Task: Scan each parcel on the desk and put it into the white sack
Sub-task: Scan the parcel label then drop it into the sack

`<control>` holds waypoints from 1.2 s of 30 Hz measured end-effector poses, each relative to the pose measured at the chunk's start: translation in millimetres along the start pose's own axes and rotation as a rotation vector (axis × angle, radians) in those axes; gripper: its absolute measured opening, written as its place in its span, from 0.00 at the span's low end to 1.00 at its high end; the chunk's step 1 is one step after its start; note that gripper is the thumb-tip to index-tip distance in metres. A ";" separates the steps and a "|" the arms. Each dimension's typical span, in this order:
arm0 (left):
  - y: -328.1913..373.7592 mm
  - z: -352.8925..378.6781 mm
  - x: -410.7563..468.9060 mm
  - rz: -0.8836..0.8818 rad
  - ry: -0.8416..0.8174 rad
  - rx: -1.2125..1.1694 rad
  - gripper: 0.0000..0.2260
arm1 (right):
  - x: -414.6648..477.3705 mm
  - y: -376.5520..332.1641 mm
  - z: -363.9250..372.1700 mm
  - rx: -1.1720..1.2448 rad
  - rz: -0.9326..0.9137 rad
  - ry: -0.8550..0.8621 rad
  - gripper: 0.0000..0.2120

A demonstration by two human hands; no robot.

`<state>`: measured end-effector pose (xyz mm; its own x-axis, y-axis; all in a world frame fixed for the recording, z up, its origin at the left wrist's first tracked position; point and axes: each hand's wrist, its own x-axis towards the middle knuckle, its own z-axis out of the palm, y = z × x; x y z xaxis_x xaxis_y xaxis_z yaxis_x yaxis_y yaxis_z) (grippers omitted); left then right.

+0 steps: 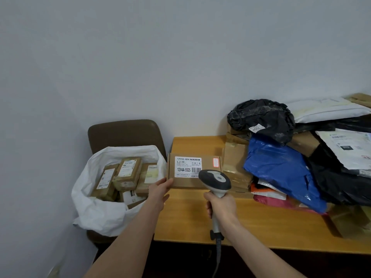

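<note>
Fingers [168, 181] of your left hand [159, 190] pinch the box [186, 182] corner; right hand [221, 206] wraps the scanner [215, 178], head above its knuckles.

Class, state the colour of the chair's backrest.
The backrest is dark brown; the head view shows it.

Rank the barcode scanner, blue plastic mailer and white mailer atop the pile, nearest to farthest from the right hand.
1. Barcode scanner: gripped in the right hand.
2. Blue plastic mailer: on the desk, to the hand's right.
3. White mailer: highest up, far back right.
</note>
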<state>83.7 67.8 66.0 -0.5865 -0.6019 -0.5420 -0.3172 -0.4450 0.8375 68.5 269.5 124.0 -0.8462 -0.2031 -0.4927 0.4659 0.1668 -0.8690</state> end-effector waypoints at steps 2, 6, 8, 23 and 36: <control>2.4 -11.7 0.3 0.015 0.018 -0.004 0.24 | 8.4 -2.1 10.6 0.003 -0.010 -0.017 0.07; 11.6 -57.0 7.9 0.015 0.094 0.006 0.21 | 27.4 -3.8 46.7 -0.032 -0.032 -0.067 0.05; 16.9 -87.1 18.0 0.016 0.116 -0.014 0.18 | 41.4 -2.5 70.9 -0.060 -0.025 -0.082 0.06; 54.7 -296.6 182.7 -0.082 0.080 0.206 0.22 | 154.6 21.0 304.9 -0.137 0.082 -0.034 0.16; 5.4 -298.5 258.6 0.059 0.071 0.858 0.19 | 200.5 85.6 361.0 -0.176 0.287 -0.049 0.23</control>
<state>152.8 -288.2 -90.6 -0.5806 -0.6611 -0.4752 -0.7580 0.2258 0.6119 32.1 -105.3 -65.9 -0.6715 -0.1687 -0.7215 0.6282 0.3868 -0.6751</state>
